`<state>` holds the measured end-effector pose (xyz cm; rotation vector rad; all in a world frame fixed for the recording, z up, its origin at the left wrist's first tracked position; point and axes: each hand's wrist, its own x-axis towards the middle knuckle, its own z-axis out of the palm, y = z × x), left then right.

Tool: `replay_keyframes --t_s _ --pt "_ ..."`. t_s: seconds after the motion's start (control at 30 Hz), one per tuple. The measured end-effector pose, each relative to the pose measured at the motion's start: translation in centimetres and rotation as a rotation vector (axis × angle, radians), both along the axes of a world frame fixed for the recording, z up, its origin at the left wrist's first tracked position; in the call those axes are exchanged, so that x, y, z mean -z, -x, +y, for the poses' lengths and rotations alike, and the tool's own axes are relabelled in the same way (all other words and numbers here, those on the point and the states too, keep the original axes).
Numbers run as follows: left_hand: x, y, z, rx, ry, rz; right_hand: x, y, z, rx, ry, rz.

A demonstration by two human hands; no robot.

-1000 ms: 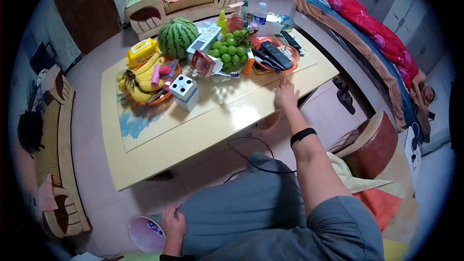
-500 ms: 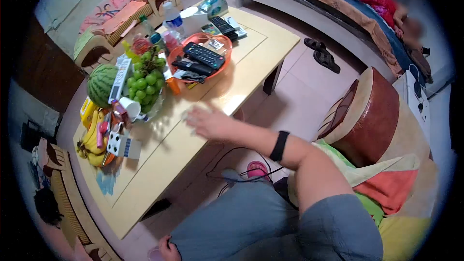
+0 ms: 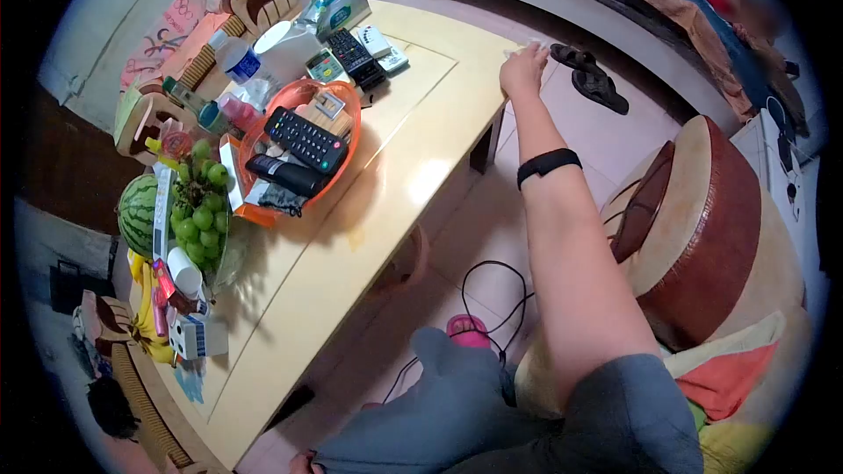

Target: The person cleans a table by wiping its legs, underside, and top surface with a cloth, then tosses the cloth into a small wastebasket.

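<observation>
My right hand (image 3: 524,72) reaches out to the far right corner of the pale wooden table (image 3: 413,136). Its fingers are bent round something whitish at the corner, too small to make out. My left hand (image 3: 303,463) shows only as a few fingertips at the bottom edge, beside my leg. An orange basket (image 3: 351,136) on the table bears a black remote control (image 3: 306,139) and other small items. Left of it are green grapes (image 3: 200,219), a watermelon (image 3: 138,215), a white cup (image 3: 183,272) and bananas (image 3: 145,325).
Bottles (image 3: 237,60), more remotes (image 3: 356,57) and a wipes pack (image 3: 334,9) stand at the table's back. Dark sandals (image 3: 600,90) lie on the floor near a bed (image 3: 562,13). A brown-and-beige armchair (image 3: 702,228) is at the right. A black cable (image 3: 496,263) loops near my foot.
My right hand has moved from above the middle of the table to its far right corner, with the arm stretched out. The view has shifted; less of my left hand shows.
</observation>
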<state>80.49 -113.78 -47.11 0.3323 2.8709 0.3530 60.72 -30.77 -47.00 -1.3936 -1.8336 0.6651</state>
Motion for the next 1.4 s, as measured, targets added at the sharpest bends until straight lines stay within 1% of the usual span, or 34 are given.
replay_keyframes --t_s 0.03,0.07,0.1,0.13,0.17,0.23,0.27,0.33,0.37,0.4,0.43,0.47,0.5,0.53,0.6,0.63,0.67,0.77,0.8,0.87,0.9,0.97,1.03,1.1,1.13,1.2,1.27,1.33,1.37,1.4 --pt "-0.9 0.3 1.6 -0.022 0.000 -0.051 -0.1 0.2 0.2 -0.001 0.002 0.007" --pt "-1.8 0.5 2.6 -0.046 -0.001 -0.105 -0.1 0.3 0.1 0.032 0.067 0.154" --pt "-2.1 0.6 3.1 -0.046 -0.005 -0.106 -0.3 0.2 0.3 0.065 0.127 0.296" --pt "-2.1 0.7 3.8 -0.088 0.003 -0.150 1.0 0.7 1.3 0.067 0.115 0.289" --pt "-2.2 0.7 4.3 -0.122 0.017 -0.199 2.8 1.1 1.5 0.024 0.245 0.439" --pt "-2.7 1.2 5.1 -0.049 0.034 -0.186 -0.4 -0.3 -4.2 0.053 0.199 0.405" --pt "-3.1 1.6 5.4 0.005 0.053 -0.158 0.1 -0.6 -5.9 0.018 0.109 0.384" --pt "-4.0 1.5 6.5 0.010 0.027 -0.159 0.7 -1.1 -10.4 -0.032 0.013 0.405" --pt "-4.3 1.2 6.9 0.005 -0.001 -0.167 -0.2 -1.6 -13.0 -0.057 0.098 0.462" --pt "-4.5 0.9 6.9 0.009 -0.006 -0.158 -0.3 -1.5 -15.5 -0.022 0.096 0.480" --pt "-4.4 0.6 6.7 -0.001 -0.022 -0.154 0.2 -1.5 -17.6 -0.035 0.060 0.519" --pt "-4.5 0.0 6.6 -0.015 -0.041 -0.151 0.0 -1.9 -19.9 -0.045 0.080 0.540" --pt "-5.3 -0.5 7.1 -0.018 -0.052 -0.142 0.0 -1.9 -22.2 -0.031 0.048 0.498" --pt "-6.4 -0.7 8.1 -0.012 -0.049 -0.142 0.3 -1.7 -24.2 0.012 0.010 0.521" --pt "-7.4 -1.5 8.2 0.005 -0.050 -0.150 -0.4 -2.0 -28.4 -0.002 0.184 0.529" --pt "-7.3 -1.7 7.9 0.053 -0.005 -0.079 -1.7 -2.7 -30.6 -0.028 0.282 0.584" --pt "-7.1 -1.9 7.4 0.100 0.039 -0.007 -1.9 -2.8 -32.6 -0.010 0.286 0.569" --pt "-4.8 -1.7 4.5 0.108 0.010 -0.007 -1.3 -2.8 -37.1 -0.003 0.295 0.558" --pt "-4.0 -2.0 4.0 0.085 0.004 -0.003 -1.3 -2.6 -38.8 0.000 0.300 0.554" --pt "-2.7 -2.4 3.4 -0.017 -0.116 0.161 -1.4 -2.7 -42.4 -0.005 0.297 0.575" --pt "-2.6 -2.7 3.0 -0.035 -0.121 0.161 -1.7 -2.9 -44.0 0.017 0.290 0.601" --pt "-2.6 -2.9 2.3 -0.058 -0.102 0.188 -2.2 -3.4 -47.1 -0.025 0.333 0.567" --pt "-2.3 -3.0 1.7 -0.145 -0.103 0.139 -2.4 -3.8 -50.3 -0.042 0.413 0.453" --pt "-2.6 -3.0 1.3 -0.100 -0.180 0.186 -2.1 -4.2 -54.4 -0.072 0.384 0.426" --pt "-2.7 -3.1 1.0 -0.135 -0.186 0.186 -2.1 -4.3 -56.7 -0.084 0.356 0.413" --pt "-2.9 -3.4 0.4 -0.101 -0.247 0.242 -1.6 -5.0 -62.8 -0.177 0.380 0.385" --pt "-2.0 -3.4 -1.0 -0.106 -0.304 0.282 -1.3 -7.2 -69.0 -0.298 0.416 0.347" --pt "-2.3 -3.7 -2.1 -0.119 -0.396 0.321 -0.8 -10.5 -74.6 -0.801 0.686 0.103" --pt "-2.2 -4.0 -2.7 -0.142 -0.308 0.335 -2.0 -12.5 -76.3 -0.887 0.702 0.066" --pt "-1.4 -4.0 -3.8 -0.164 -0.336 0.261 -5.1 -14.5 -76.1 -1.182 1.361 0.200"
